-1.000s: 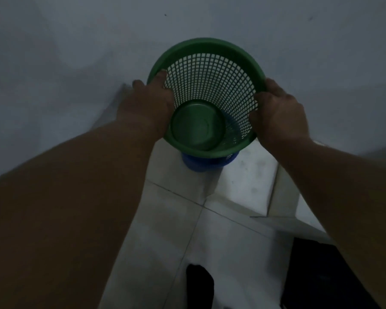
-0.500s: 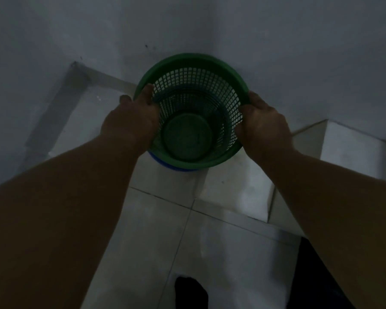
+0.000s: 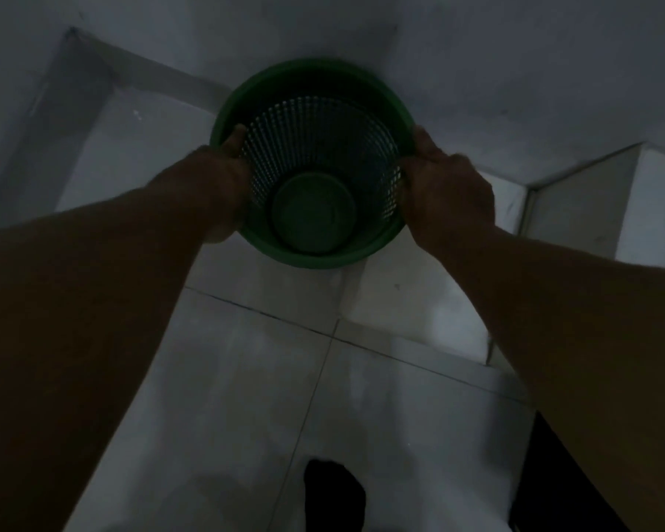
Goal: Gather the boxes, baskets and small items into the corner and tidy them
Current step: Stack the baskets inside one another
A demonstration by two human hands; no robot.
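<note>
Basket (image 3: pixel 311 163) between left hand (image 3: pixel 216 186) and right hand (image 3: pixel 444 190), seemingly near wall corner.

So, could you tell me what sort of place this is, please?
Likely a dim indoor corner, perhaps a utility or bathroom area: a pale tiled floor, plain painted walls meeting behind the green mesh basket, and a raised tiled ledge on the right.

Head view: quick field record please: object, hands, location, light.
object: green basket, mesh sides, solid base, nothing seen inside
left hand: grips the left rim, thumb inside
right hand: grips the right rim
location: above the tiled floor, close to the wall corner
floor contact: cannot tell
light: dim
</note>
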